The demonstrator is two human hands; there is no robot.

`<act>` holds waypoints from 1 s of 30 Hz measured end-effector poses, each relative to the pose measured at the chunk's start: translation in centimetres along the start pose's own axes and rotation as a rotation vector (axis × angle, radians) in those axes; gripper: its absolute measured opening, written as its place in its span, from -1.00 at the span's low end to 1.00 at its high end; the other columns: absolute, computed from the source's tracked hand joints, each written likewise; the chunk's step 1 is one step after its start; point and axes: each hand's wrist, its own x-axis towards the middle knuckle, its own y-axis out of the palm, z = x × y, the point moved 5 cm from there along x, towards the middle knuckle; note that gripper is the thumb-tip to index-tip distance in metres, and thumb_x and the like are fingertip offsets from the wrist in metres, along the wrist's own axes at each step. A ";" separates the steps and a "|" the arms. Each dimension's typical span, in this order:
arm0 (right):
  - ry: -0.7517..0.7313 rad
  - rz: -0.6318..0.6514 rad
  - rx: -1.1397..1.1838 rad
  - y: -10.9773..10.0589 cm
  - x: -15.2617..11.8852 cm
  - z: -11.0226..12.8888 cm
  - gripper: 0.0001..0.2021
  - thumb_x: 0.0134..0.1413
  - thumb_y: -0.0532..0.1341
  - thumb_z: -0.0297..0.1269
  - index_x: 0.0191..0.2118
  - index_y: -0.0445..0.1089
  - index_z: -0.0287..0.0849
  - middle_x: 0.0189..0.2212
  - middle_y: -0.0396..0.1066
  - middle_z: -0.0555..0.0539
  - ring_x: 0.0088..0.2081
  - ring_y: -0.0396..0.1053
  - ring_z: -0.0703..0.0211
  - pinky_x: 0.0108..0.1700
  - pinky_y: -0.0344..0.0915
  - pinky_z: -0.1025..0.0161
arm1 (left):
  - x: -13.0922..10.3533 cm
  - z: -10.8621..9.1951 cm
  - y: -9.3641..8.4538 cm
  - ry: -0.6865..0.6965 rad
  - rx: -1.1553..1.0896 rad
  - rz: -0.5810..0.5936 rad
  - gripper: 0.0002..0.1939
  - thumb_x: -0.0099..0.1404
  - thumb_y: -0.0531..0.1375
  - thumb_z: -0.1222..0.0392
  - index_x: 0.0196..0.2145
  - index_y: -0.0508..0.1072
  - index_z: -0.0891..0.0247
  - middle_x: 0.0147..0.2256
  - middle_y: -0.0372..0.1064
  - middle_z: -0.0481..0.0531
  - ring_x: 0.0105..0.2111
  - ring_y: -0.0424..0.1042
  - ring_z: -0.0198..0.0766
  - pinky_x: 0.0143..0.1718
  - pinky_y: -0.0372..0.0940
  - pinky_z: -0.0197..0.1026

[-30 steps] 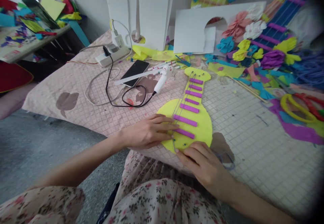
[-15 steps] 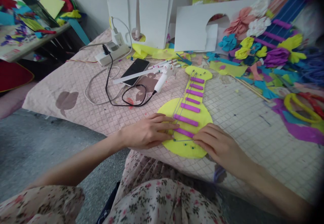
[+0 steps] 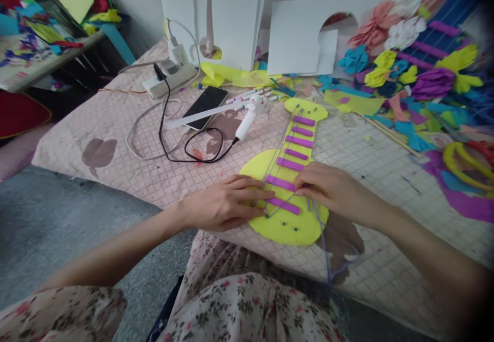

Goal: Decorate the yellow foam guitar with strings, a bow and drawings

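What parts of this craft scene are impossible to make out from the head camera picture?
- Whether the right hand pinches the purple string: its fingertips are turned away from the head camera.
- Part of the yellow guitar cutout: covered by both hands; the left hand lies flat on its edge.
- The yellow ring: cut off by the right edge.
- The phone screen: dark, with a white strip across it.

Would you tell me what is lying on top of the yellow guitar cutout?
On the yellow guitar cutout lie purple strips crossed by thin purple string. The left hand presses its left edge; the right hand covers part of the body, hiding whatever lies beneath it.
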 end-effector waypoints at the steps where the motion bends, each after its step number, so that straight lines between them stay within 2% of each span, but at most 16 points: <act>1: -0.022 0.009 -0.005 0.0 0.4 -0.1 -0.83 0.26 0.08 -0.26 -0.35 0.32 -0.14 -0.37 0.39 -0.06 -0.28 0.33 0.14 -0.24 0.26 0.18 | 0.0 0.0 0.1 -0.003 0.004 0.008 -0.71 0.33 0.13 0.27 0.00 0.44 0.25 0.19 0.22 0.17 0.23 0.14 -0.04 0.22 0.13 0.07; 6: -0.077 0.048 -0.026 0.2 1.7 -0.4 -0.85 0.25 0.10 -0.28 -0.35 0.31 -0.15 -0.38 0.37 -0.03 -0.26 0.31 0.15 -0.20 0.25 0.18 | -0.1 0.2 0.2 -0.016 -0.001 0.018 -0.69 0.36 0.09 0.27 0.04 0.40 0.29 0.19 0.22 0.16 0.23 0.12 -0.05 0.22 0.12 0.05; 12: -0.074 0.038 -0.043 0.2 1.5 -0.3 -0.86 0.24 0.10 -0.29 -0.34 0.32 -0.16 -0.38 0.36 -0.03 -0.26 0.29 0.15 -0.19 0.25 0.19 | 0.1 0.0 0.3 -0.043 0.041 0.052 -0.61 0.40 0.02 0.24 0.15 0.27 0.32 0.20 0.20 0.14 0.23 0.11 -0.04 0.24 0.08 0.05; 20: -0.076 0.032 -0.049 0.1 1.4 -0.1 -0.84 0.25 0.08 -0.29 -0.33 0.34 -0.17 -0.37 0.38 -0.05 -0.24 0.32 0.12 -0.18 0.27 0.16 | -0.1 -1.5 0.8 -0.095 0.156 0.133 -0.48 0.39 0.03 -0.01 0.23 0.17 0.25 0.28 0.01 0.23 0.31 -0.12 0.08 0.27 -0.08 0.23; 26: -0.101 -0.013 -0.072 0.1 1.1 0.2 -0.86 0.24 0.09 -0.28 -0.29 0.36 -0.16 -0.25 0.44 -0.11 -0.10 0.36 0.05 -0.03 0.27 0.06 | -0.1 -1.4 0.9 -0.130 0.149 0.159 -0.53 0.42 -0.01 0.01 0.22 0.20 0.18 0.29 0.01 0.15 0.33 -0.18 0.04 0.29 -0.15 0.21; 30: -0.111 -0.044 -0.083 0.1 0.8 0.2 -0.86 0.24 0.08 -0.28 -0.27 0.37 -0.15 -0.22 0.45 -0.12 -0.07 0.37 0.03 -0.03 0.29 0.06 | -0.2 -1.1 0.9 -0.143 0.138 0.159 -0.55 0.42 -0.01 -0.01 0.19 0.23 0.14 0.28 0.04 0.10 0.33 -0.17 0.01 0.31 -0.18 0.20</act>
